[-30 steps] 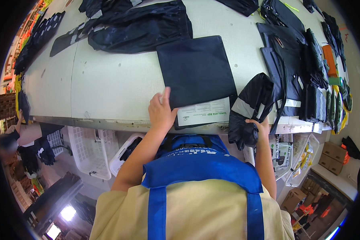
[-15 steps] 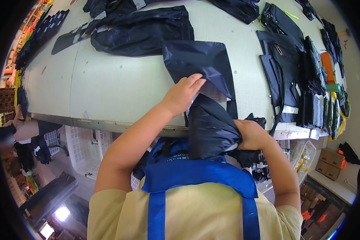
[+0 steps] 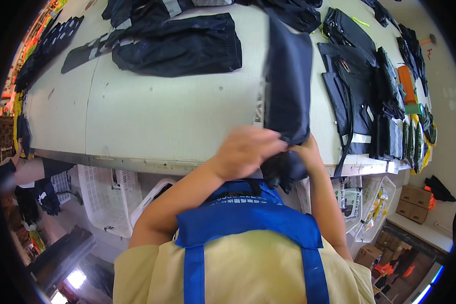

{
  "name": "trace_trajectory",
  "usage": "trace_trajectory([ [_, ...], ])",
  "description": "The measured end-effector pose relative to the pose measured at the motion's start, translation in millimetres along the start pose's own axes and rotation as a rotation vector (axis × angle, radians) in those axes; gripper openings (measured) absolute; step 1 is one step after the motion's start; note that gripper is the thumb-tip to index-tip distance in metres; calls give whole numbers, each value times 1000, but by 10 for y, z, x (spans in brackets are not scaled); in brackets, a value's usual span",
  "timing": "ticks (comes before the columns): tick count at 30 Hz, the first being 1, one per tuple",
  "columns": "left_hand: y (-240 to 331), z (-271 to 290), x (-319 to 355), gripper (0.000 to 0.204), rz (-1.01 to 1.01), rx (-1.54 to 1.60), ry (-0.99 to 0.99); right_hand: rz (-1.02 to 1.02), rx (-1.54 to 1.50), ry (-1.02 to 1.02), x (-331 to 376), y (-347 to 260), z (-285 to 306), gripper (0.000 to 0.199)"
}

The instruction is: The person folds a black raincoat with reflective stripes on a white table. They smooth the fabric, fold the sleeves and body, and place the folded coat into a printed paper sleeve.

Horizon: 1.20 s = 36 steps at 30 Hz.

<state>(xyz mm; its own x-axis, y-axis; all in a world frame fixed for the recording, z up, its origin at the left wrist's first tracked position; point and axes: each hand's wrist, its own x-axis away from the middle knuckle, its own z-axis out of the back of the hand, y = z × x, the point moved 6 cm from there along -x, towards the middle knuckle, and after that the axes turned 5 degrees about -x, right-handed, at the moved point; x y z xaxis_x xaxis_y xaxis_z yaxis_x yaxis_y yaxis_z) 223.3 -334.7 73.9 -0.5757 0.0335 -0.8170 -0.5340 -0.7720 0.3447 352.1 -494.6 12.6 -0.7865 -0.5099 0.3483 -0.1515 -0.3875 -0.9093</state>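
Observation:
A long, folded dark navy garment of thin shiny cloth stretches away from me over the table, with a pale printed strip along its left edge. At its near end my right hand is closed on the cloth, its fingers partly hidden. My left hand is smeared by motion, its fingertips by the garment's near end close to the right hand. Below them, a bunched dark part hangs over the table's front edge.
Dark trousers lie on the white table at the back left. Folded dark garments are piled at the right. White plastic baskets stand below the front edge. Another person's arm shows at the far left.
The dark cloth has swung from a bunch near my body to a long piece lying away from me. My left hand has moved down and nearer my right hand, which has risen slightly.

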Motion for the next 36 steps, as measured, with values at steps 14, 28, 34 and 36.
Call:
trace_trajectory([
  [14,-338,-357,631,81,717,61,-288,-150,-630,216,-284,990,214,47],
  [28,-622,-644,1115,83,1684,1428,13,406,650,239,-444,158,-391,49],
  [34,-582,-654,983,102,1364,1001,-280,596,946,58,-213,-43,-496,50],
  [36,-601,-606,989,105,1431,1084,-268,619,883,77,-213,26,-500,37],
])
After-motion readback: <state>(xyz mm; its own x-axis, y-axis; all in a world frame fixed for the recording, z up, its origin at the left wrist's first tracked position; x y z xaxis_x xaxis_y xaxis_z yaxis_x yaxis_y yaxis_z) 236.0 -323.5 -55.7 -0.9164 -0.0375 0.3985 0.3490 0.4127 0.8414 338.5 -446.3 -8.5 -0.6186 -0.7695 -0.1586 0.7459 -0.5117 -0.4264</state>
